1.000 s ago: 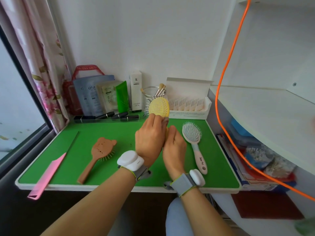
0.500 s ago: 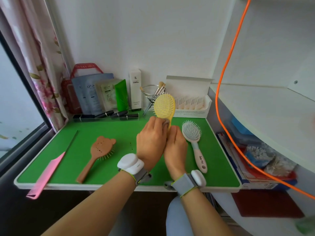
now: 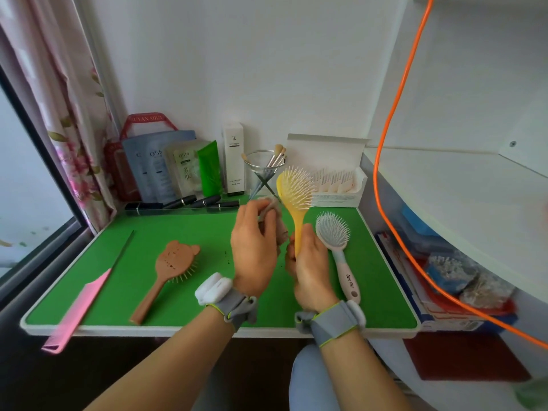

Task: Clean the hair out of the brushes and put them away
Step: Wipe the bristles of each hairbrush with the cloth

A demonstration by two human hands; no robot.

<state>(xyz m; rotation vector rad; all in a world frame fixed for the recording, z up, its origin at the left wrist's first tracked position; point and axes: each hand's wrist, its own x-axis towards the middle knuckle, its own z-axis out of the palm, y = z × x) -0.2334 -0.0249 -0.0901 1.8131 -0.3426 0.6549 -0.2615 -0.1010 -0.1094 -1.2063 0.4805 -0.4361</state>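
Observation:
My right hand (image 3: 308, 271) grips the handle of a yellow hairbrush (image 3: 295, 192), held upright above the green table top (image 3: 207, 226) with its white bristles turned to the right. Just left of it, my left hand (image 3: 255, 247) pinches a greyish clump, blurred, that looks like a wipe or hair (image 3: 272, 213). A white and pink brush (image 3: 335, 238) lies bristles up to the right of my hands. A brown bear-shaped brush (image 3: 169, 268) lies bristles down at the left. A pink tail comb (image 3: 80, 304) hangs over the front left edge.
Along the back wall stand sachets (image 3: 160, 164), a green tube (image 3: 209, 167), a white box (image 3: 234, 158), a glass of makeup brushes (image 3: 264, 164) and an open white carton (image 3: 335, 179). Dark tubes (image 3: 189, 201) lie in front. An orange cable (image 3: 391, 114) hangs at the right beside a white shelf (image 3: 462, 185).
The yellow brush has turned from back-facing to bristles facing right and risen slightly. My left hand has moved off the brush head, now holding the greyish clump beside the handle.

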